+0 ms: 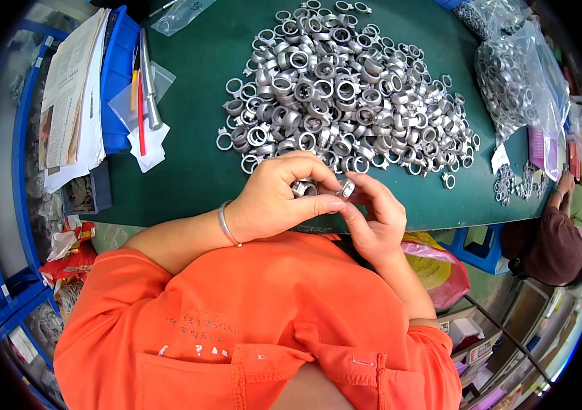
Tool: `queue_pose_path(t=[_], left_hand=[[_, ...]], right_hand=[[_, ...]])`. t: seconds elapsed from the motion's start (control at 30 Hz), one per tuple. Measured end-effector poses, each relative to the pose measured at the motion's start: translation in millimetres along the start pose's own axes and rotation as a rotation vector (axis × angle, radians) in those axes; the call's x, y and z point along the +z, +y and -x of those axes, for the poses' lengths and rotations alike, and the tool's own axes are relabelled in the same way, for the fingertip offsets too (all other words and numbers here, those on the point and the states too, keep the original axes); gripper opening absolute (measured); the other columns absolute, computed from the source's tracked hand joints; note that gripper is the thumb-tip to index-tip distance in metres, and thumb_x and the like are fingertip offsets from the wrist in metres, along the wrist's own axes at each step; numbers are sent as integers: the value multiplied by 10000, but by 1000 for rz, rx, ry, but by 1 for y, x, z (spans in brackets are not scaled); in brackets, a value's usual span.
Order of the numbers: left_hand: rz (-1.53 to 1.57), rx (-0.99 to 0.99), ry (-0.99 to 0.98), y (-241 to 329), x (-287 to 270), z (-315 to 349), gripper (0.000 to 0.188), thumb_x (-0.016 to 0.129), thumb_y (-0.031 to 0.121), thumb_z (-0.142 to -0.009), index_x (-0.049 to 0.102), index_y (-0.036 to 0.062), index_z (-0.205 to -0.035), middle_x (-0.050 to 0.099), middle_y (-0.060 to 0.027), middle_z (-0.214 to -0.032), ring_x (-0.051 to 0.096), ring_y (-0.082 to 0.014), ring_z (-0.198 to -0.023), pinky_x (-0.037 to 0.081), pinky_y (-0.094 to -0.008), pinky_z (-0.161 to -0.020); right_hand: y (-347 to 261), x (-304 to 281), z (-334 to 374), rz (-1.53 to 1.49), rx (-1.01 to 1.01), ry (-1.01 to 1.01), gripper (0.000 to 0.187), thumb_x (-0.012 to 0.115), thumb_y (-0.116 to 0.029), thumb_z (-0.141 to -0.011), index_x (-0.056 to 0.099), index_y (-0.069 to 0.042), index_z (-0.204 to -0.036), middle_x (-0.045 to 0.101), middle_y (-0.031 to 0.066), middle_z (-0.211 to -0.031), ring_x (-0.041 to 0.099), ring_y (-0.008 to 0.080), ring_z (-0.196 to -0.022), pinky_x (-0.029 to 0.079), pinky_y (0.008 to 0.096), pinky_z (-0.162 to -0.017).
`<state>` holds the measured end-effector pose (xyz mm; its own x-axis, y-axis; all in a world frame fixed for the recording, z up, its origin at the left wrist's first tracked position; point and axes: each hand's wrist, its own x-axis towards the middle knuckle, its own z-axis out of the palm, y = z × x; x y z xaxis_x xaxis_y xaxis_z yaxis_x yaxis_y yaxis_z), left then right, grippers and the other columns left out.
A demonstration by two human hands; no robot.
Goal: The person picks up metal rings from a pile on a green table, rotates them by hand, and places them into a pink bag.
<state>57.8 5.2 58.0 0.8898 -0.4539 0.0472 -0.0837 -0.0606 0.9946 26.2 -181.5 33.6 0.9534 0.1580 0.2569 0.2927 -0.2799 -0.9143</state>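
Note:
My left hand (pixel 274 191) is closed, with one silver metal ring (pixel 303 189) tucked inside its curled fingers. At its fingertips is a second small metal ring (pixel 347 188), pinched between thumb and fingers of my right hand (pixel 378 217). Both hands meet at this second ring, just over the table's near edge. Right beyond them spreads a large heap of similar metal rings (pixel 345 96), many with a small lug on the side. The left fingers partly hide the ring in the palm.
The green table (pixel 188 89) carries a blue bin (pixel 119 75) with papers, a red pen (pixel 141 119) and a metal rod at left. At right stand clear bags of rings (pixel 506 82). Another person (pixel 554 242) sits at far right, near a blue stool (pixel 479 249).

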Motion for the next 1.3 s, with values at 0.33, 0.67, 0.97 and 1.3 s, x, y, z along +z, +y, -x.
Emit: queue_pose_path(t=[0.33, 0.67, 0.97, 1.3], left_hand=[[9, -14, 35, -2, 2, 1, 115, 689, 14, -747, 627, 3, -844, 608, -68, -845, 580, -135, -789, 457, -255, -721], [491, -459, -27, 4, 5, -1, 180, 533, 128, -891, 634, -6, -958, 614, -66, -808, 532, -80, -542, 402, -188, -446], [1134, -627, -185, -17, 3, 6, 147, 542, 177, -874, 542, 32, -899, 574, -106, -864, 603, -184, -709, 420, -201, -393], [451, -557, -32, 1, 4, -6, 129, 580, 88, -855, 581, -3, -946, 576, -48, -732, 561, -80, -617, 409, -180, -413]], right_hand=[[-3, 1, -2, 58, -73, 43, 349, 730, 14, -670, 588, 38, -987, 616, 121, -832, 612, 175, -676, 499, 256, -603], [-15, -5, -2, 181, -376, 97, 357, 764, 40, -586, 636, 10, -918, 578, 84, -784, 538, 194, -613, 430, 284, -513], [19, -14, -15, 495, -144, 60, 149, 665, 35, -699, 609, -10, -830, 552, 87, -759, 543, 242, -672, 441, 306, -571], [5, -13, -13, 112, -212, -47, 191, 695, 52, -658, 602, -5, -815, 611, 93, -786, 584, 235, -703, 468, 292, -606]])
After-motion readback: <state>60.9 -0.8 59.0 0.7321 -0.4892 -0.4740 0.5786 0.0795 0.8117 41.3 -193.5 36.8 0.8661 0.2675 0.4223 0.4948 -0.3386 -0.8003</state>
